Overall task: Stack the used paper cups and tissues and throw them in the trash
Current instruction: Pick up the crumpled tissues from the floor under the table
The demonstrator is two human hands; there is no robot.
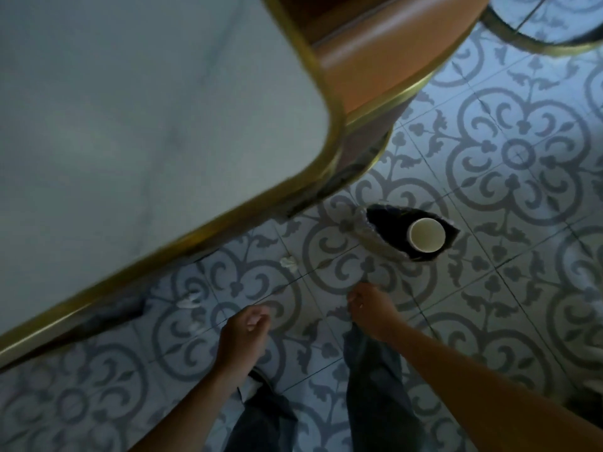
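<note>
- Left hand (pixel 245 331) low over the floor, fingers curled in loose, nothing in it.
- Right hand (pixel 370 309) just beside, fingers bent down; holding something or not, cannot tell.
- Two small white tissues (pixel 288 263) on the patterned floor (pixel 509 158), near the left hand, apart from each other.
- Paper cup (pixel 426 235) upright inside a dark trash bag (pixel 380 234), past the right hand.
- Gold-edged table (pixel 130 125) up on the left.

A pale grey surface with a rounded corner and a brass-coloured metal rim (pixel 336 125) filled the upper left. Just beyond it stood a brown leather chair seat (pixel 385 57). The floor of light tiles with grey floral patterns (pixel 518 154) lay below.
</note>
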